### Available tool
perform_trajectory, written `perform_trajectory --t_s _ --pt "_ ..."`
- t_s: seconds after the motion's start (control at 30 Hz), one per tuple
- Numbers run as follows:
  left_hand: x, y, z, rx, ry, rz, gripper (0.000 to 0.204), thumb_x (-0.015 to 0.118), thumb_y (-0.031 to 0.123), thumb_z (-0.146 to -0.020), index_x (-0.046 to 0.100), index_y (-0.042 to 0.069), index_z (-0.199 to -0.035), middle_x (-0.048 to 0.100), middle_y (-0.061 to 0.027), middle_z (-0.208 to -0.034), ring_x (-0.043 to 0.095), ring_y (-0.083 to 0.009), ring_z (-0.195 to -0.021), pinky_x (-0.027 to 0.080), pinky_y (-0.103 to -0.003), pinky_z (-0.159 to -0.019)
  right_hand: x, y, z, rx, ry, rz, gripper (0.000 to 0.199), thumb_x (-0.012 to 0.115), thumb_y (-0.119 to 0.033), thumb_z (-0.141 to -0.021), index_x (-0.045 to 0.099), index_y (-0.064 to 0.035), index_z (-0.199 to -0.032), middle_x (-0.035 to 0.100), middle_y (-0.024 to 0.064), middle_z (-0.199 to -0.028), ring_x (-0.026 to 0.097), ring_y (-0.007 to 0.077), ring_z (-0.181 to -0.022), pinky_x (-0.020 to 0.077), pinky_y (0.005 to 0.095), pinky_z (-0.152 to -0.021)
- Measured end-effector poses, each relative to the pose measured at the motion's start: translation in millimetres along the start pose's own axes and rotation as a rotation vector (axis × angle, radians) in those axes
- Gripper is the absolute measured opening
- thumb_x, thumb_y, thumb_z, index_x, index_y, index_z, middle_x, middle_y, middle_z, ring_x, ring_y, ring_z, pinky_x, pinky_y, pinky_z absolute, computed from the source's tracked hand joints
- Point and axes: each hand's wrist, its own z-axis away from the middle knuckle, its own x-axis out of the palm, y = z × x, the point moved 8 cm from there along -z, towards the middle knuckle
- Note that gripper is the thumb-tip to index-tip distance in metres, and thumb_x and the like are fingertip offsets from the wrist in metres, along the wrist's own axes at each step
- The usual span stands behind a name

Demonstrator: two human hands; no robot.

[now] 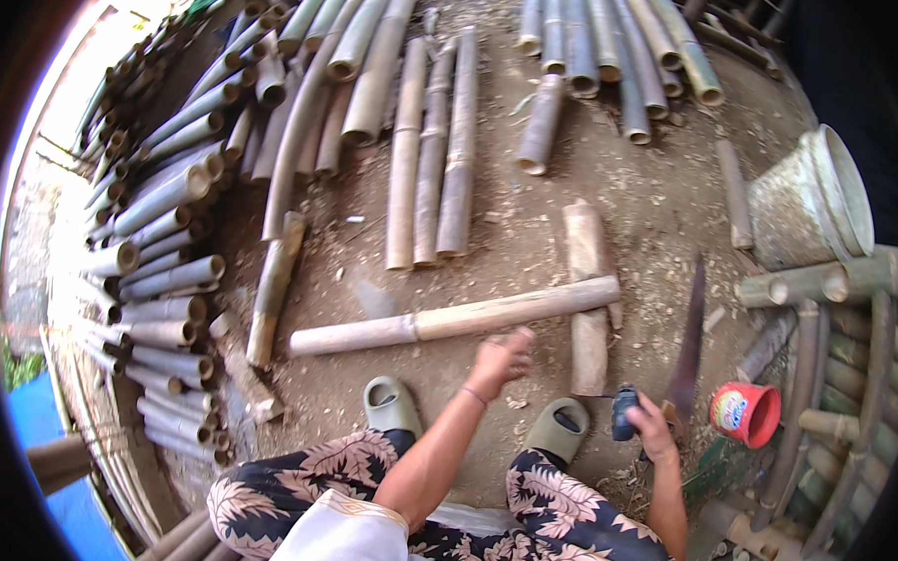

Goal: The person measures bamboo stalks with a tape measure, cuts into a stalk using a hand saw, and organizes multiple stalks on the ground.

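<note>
A pale bamboo pole [458,314] lies across the ground in front of me, its right end resting on a short wooden block [587,248]. My left hand [502,364] hovers just on the near side of the pole, with its fingers blurred and loosely bent. On the right, my right hand [653,429] is closed around a small dark rounded object [623,413] whose kind I cannot make out. Beside that hand a saw [691,333] with a long dark blade lies on the ground, pointing away from me; its handle end is partly hidden.
Stacked bamboo poles [178,256] line the left side, and more lie at the far side [581,48]. To the right are a red tub [746,415], a dirty white bucket [806,199] and a bamboo frame [811,392]. Wood chips are scattered over the dirt floor [510,233].
</note>
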Motion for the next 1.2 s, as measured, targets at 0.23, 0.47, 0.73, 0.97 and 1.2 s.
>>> perform_trajectory --t_s 0.23,0.47,0.73,0.97,1.2 --pt "83.7 6.8 64.2 0.117 -0.319 -0.22 0.042 0.07 0.032 -0.094 0.063 -0.002 -0.117 0.068 -0.0098 -0.097 0.067 -0.0151 -0.083 0.058 -0.03 -0.067 99.5 -79.6 -43.5 -0.178 -0.188 0.249 0.074 0.064 -0.045 -0.09 0.048 0.0066 -0.141 0.061 0.0181 -0.131 0.058 0.0269 -0.122 0.0444 0.0354 -0.103" --pt "-7.8 22.3 58.9 0.263 -0.268 -0.045 0.023 0.081 0.018 -0.084 0.065 0.005 -0.095 0.066 -0.0021 -0.086 0.062 -0.0095 -0.076 0.052 -0.024 -0.064 168.9 -139.1 -55.2 -0.504 -0.244 1.252 0.062 0.073 -0.039 -0.078 0.063 -0.0058 -0.129 0.065 0.0177 -0.117 0.06 0.0355 -0.111 0.0484 0.0438 -0.096" --pt "-373.0 46.9 134.0 0.781 1.135 0.482 0.013 0.072 0.022 -0.092 0.066 0.01 -0.093 0.064 -0.0017 -0.078 0.059 -0.0104 -0.065 0.052 -0.026 -0.057 58.7 -210.4 -119.2 -0.546 0.098 1.611 0.059 0.072 -0.027 -0.076 0.061 -0.0083 -0.131 0.062 0.0116 -0.122 0.054 0.0349 -0.116 0.0473 0.0448 -0.1" --pt "-505.8 1.7 113.8 0.605 1.395 0.116 0.03 0.062 0.023 -0.095 0.073 -0.003 -0.087 0.072 -0.0141 -0.083 0.064 -0.0248 -0.075 0.05 -0.043 -0.07 49.1 -209.5 -149.8 -0.368 -0.051 1.691 0.055 0.07 -0.04 -0.08 0.059 -0.022 -0.131 0.062 0.0055 -0.126 0.055 0.0331 -0.118 0.0482 0.0453 -0.099" --pt "-429.7 61.4 137.3 0.244 1.558 -0.585 0.038 0.057 0.031 -0.096 0.066 0.002 -0.121 0.066 -0.013 -0.108 0.062 -0.0258 -0.094 0.049 -0.04 -0.085 10.4 -172.5 -161.8 -0.092 -0.041 1.679 0.06 0.064 -0.038 -0.083 0.054 -0.0231 -0.14 0.059 0.0018 -0.132 0.05 0.0319 -0.122 0.0454 0.0487 -0.101"
